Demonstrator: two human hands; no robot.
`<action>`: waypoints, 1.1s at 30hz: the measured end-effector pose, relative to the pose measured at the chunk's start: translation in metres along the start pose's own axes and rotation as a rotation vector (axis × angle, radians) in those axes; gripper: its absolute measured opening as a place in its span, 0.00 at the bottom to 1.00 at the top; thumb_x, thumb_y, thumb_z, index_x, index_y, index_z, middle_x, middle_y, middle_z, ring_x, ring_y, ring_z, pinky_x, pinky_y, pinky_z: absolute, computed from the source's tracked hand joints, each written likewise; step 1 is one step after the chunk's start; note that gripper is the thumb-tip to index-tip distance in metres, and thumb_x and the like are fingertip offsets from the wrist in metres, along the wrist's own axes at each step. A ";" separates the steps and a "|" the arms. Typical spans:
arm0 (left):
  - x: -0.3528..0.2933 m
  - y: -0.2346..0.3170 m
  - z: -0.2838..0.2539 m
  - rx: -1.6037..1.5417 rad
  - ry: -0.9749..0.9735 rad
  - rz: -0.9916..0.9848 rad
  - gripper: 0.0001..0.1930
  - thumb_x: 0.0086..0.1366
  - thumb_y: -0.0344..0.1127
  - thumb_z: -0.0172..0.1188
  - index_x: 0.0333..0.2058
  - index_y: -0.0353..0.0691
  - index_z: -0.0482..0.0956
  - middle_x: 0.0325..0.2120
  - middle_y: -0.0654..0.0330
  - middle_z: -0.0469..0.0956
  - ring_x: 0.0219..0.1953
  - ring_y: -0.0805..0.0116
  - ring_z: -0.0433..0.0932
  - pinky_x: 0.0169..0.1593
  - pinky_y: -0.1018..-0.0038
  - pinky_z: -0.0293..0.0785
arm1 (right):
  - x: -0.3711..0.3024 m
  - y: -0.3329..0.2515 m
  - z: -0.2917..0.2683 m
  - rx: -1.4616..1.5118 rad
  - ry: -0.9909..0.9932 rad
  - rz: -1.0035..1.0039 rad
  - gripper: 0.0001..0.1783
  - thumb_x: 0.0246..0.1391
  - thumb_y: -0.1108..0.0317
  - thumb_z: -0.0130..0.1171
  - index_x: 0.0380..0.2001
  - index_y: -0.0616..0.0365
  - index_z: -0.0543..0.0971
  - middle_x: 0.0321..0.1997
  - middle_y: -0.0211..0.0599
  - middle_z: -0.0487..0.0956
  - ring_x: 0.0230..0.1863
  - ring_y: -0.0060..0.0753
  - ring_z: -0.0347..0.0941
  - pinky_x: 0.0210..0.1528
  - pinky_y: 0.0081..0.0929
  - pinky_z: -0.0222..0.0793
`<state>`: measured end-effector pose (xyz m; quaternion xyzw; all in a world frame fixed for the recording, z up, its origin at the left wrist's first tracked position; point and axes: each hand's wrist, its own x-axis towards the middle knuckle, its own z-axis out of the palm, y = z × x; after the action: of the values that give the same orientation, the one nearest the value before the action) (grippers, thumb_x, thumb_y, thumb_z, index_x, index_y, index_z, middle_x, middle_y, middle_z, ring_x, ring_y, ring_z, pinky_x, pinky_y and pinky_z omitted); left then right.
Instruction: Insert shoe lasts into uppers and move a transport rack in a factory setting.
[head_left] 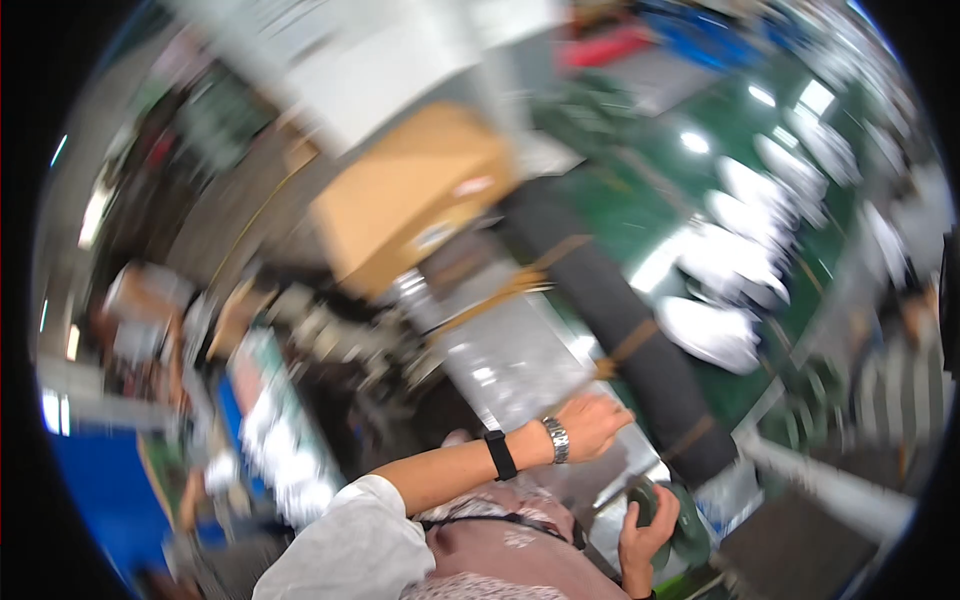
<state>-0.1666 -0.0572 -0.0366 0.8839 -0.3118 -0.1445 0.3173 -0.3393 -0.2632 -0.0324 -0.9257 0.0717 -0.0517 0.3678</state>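
Here the picture is strongly blurred, so many details cannot be read. The left hand [595, 422] lies flat with the fingers stretched out on a shiny, transparent plastic sheet [510, 370], which covers a long surface running up toward the middle of the view. On this wrist there is a metal watch [556, 440] and, a little further back on the forearm, a black band [499, 455]. The right hand [648, 532] is at the lower edge, and its fingers are curled around a dark green rounded object [688, 528]; what kind of thing it is I cannot tell. This object sits just beside the lower end of the sheet.

Along the right side of the sheet lies a long black roll [625, 325], tied with brown straps. Behind the sheet stands a brown cardboard box [410, 195]. To the right the floor [620, 200] is green, with several white bundles [735, 260] on it. On the left there is a crowded bench with small parts, too blurred to name.
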 end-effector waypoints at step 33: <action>-0.681 0.011 0.005 0.202 1.230 -1.631 0.13 0.51 0.29 0.63 0.36 0.34 0.76 0.33 0.51 0.76 0.42 0.54 0.76 0.39 0.62 0.75 | -0.336 -0.508 0.509 -0.386 -1.264 -1.853 0.18 0.50 0.60 0.65 0.41 0.57 0.75 0.27 0.51 0.81 0.32 0.56 0.80 0.35 0.52 0.72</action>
<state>-0.6945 0.3714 0.0061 0.7705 0.5896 0.1888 0.1515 -0.5460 0.5024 -0.0655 -0.5240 -0.8315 0.1841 0.0096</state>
